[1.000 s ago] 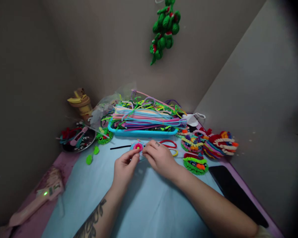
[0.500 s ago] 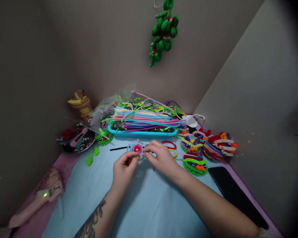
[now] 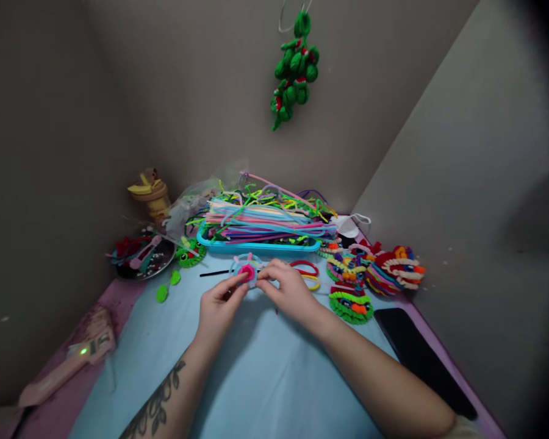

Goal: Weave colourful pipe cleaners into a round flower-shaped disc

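Observation:
Between my two hands is a small round pipe-cleaner piece [image 3: 247,267] with a pink middle and a light blue outer ring. My left hand [image 3: 219,308] pinches it from the left, with thumb and forefinger over the pink middle. At its right edge, my right hand [image 3: 289,291] has its thumb and fingertips pressed together; any thin part inside that pinch is too small to make out. A black pipe cleaner [image 3: 214,274] lies behind my left hand. Red and yellow pipe-cleaner loops [image 3: 312,268] rest just past my right hand.
A blue tray [image 3: 256,246] heaped with pipe cleaners [image 3: 269,219] stands at the back. To the right are finished fuzzy pieces [image 3: 351,303] and a black phone [image 3: 423,360]. On the left are a metal bowl [image 3: 141,273], green leaf shapes [image 3: 162,293] and a pink glue gun [image 3: 68,366].
My left fingertips have moved over the pink middle and now cover its yellow centre. The right hand keeps its pinch at the edge. The whole view has shifted slightly.

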Demonstrator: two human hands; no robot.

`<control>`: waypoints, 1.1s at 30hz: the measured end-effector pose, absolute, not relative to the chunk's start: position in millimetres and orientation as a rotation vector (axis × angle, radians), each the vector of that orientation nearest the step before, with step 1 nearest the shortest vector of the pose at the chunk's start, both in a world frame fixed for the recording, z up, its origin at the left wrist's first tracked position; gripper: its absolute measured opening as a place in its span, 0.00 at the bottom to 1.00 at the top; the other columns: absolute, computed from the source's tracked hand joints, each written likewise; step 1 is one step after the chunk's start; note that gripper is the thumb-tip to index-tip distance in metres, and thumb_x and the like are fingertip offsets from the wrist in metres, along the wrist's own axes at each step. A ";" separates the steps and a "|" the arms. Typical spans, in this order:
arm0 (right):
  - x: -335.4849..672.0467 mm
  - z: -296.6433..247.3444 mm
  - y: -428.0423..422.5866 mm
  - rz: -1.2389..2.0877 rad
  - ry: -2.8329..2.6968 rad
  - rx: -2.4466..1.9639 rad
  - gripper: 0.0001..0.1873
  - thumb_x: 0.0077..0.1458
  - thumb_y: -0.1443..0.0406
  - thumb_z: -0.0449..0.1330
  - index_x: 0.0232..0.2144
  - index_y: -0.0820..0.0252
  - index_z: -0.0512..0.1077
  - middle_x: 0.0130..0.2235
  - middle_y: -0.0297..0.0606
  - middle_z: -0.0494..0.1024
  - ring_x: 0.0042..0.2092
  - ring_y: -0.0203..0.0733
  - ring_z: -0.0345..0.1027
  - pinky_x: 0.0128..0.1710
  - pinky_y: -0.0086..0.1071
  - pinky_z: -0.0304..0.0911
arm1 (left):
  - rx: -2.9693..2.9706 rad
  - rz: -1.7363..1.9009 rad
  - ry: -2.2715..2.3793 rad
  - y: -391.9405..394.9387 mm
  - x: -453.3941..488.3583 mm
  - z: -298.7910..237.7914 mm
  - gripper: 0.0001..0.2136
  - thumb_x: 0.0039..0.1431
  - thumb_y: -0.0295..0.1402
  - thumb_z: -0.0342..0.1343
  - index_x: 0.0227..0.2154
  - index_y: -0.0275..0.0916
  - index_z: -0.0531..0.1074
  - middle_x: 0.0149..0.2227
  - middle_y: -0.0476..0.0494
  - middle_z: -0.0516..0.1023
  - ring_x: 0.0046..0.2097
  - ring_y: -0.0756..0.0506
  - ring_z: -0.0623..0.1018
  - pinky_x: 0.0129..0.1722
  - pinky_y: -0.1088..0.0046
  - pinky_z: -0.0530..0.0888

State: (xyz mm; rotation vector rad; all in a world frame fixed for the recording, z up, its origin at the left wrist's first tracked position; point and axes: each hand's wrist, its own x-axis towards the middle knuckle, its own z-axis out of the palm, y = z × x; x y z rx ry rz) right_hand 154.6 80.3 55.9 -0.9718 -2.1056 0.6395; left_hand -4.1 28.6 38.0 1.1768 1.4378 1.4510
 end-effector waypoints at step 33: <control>211.4 54.7 122.4 0.703 -2.586 -1.433 0.07 0.47 0.65 0.59 0.31 0.58 0.73 0.28 0.35 0.75 0.29 0.36 0.63 0.27 0.27 0.49 | 0.727 1.788 1.301 44.0 -32.1 37.7 0.20 0.42 0.37 0.66 0.41 0.37 0.77 0.26 0.47 0.78 0.22 0.56 0.66 0.22 0.81 0.62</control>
